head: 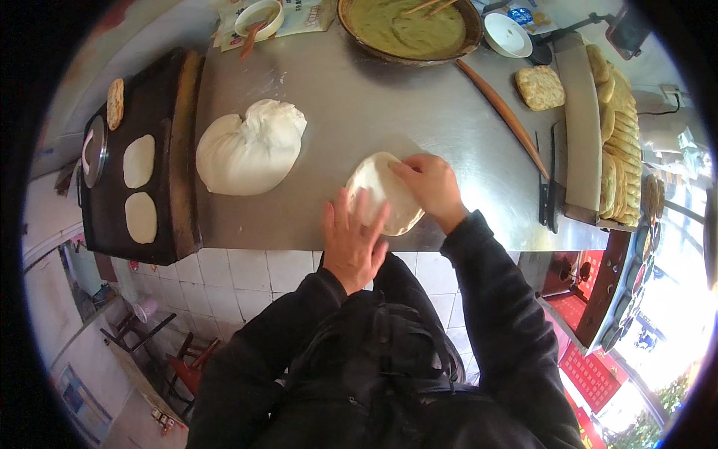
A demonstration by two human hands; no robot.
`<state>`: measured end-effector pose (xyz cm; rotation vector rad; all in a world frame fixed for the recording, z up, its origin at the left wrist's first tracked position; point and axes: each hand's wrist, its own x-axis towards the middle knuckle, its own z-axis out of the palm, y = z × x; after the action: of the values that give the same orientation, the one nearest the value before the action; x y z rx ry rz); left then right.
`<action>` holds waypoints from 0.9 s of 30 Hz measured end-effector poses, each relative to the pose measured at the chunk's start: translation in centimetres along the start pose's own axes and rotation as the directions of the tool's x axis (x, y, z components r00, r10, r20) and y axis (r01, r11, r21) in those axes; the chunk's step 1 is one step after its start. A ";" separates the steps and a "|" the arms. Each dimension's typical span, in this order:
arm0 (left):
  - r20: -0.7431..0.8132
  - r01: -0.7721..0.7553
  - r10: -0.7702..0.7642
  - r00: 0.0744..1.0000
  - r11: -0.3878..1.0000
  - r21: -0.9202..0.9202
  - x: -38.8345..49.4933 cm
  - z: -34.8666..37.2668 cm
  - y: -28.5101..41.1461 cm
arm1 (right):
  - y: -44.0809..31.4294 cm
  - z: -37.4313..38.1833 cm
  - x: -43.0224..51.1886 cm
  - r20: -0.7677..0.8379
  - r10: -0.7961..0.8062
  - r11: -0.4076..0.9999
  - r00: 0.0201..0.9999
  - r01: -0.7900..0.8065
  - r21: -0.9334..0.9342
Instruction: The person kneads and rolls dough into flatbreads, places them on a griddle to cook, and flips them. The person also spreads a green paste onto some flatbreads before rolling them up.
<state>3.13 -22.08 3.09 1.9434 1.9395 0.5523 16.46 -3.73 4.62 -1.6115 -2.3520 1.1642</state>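
A flat round of dough [401,196] lies on the steel worktop [359,112] close to its front edge. My left hand [353,244] rests with spread fingers over the near left part of this round and grips nothing. On the opposite side, my right hand [436,188] pinches the round's far right rim between thumb and curled fingers. Left of the round sits a large soft lump of dough [247,154], folded and smooth. The underside of the round is hidden.
A black griddle [162,191] with two pale flatbreads borders the worktop's left. At the back stands a wide bowl of greenish paste [415,28]. To the right lie a wooden rolling pin [502,112], a knife [552,185] and a box of stacked flatbreads [580,134].
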 end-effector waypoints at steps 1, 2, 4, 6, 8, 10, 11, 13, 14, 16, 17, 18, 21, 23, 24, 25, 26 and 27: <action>0.031 -0.096 0.094 0.995 0.993 0.067 -0.3 0.1 0.1 | -0.6 0.6 0.2 -0.038 -0.060 0.987 0.997 0.053 -0.154; 0.104 -0.085 0.077 0.992 0.993 0.076 -0.6 0.2 0.1 | -1.2 1.2 0.3 -0.185 -0.250 0.939 0.950 0.191 -0.285; 0.146 -0.074 0.055 0.988 0.989 0.127 -1.1 0.5 -0.2 | -1.7 1.5 1.0 -0.093 -0.220 0.947 0.971 0.189 -0.261; 0.144 -0.089 0.068 0.987 0.985 0.146 -1.4 0.9 -0.6 | -0.9 0.7 2.3 0.010 -0.215 0.962 0.976 0.214 -0.172; 0.143 -0.100 0.077 0.987 0.982 0.163 -1.5 1.2 -1.0 | 1.1 -1.6 4.8 0.067 -0.260 0.955 0.963 0.267 -0.131; 0.152 -0.127 0.101 0.983 0.977 0.173 -1.5 1.4 -1.3 | 3.8 -4.8 7.3 0.018 -0.112 0.993 0.994 0.111 0.034; 0.123 -0.128 0.106 0.987 0.975 0.184 -1.5 1.5 -1.4 | 4.8 -5.7 7.9 0.005 -0.072 0.978 0.997 0.069 0.198; 0.165 -0.132 0.103 0.981 0.977 0.171 -1.6 1.6 -1.7 | 5.5 -7.1 8.3 0.110 -0.002 0.965 0.994 -0.027 0.260; 0.159 -0.129 0.104 0.982 0.979 0.156 -1.7 1.6 -1.9 | 4.9 -7.5 7.9 0.132 0.015 0.957 0.991 -0.052 0.285; 0.187 -0.102 0.092 0.978 0.994 0.042 -2.0 1.5 -2.0 | 2.1 -7.7 5.9 0.238 -0.044 0.956 0.970 -0.029 0.293; 0.159 -0.091 0.090 0.983 0.996 0.003 -2.1 1.3 -1.9 | -0.3 -7.8 4.6 0.307 -0.105 0.960 0.946 0.016 0.278; 0.071 0.004 0.006 0.997 0.990 -0.139 -2.1 1.0 -1.7 | -3.1 -7.9 3.3 0.396 -0.160 0.957 0.904 0.042 0.288; -0.094 0.328 -0.525 0.846 0.651 -0.685 -1.1 -0.5 -1.1 | -11.5 -8.9 -1.4 0.554 -0.160 0.966 0.817 0.015 0.256; 0.017 0.247 -0.769 0.639 0.184 -0.951 0.2 -2.1 -0.9 | -16.1 -9.0 -3.5 0.499 -0.302 0.944 0.813 0.183 0.274; 0.217 0.118 -0.787 0.578 -0.183 -0.976 0.7 -3.2 -0.9 | -17.9 -9.2 -4.4 0.498 -0.318 0.926 0.807 0.152 0.346; 0.439 -0.025 -0.709 0.552 -0.540 -0.841 1.2 -4.5 -1.3 | -19.4 -9.2 -4.9 0.467 -0.319 0.912 0.825 0.132 0.389; 0.486 -0.079 -0.677 0.553 -0.623 -0.778 1.5 -6.1 -1.9 | -20.8 -9.0 -5.2 0.443 -0.309 0.902 0.842 0.111 0.417; 0.456 -0.022 -0.671 0.584 -0.575 -0.818 1.7 -7.9 -3.1 | -22.1 -8.7 -5.3 0.433 -0.318 0.880 0.844 0.092 0.467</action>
<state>-3.52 -20.63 8.42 -0.4100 1.0318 1.6676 5.59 -7.02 26.12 -0.9534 -2.2017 2.0631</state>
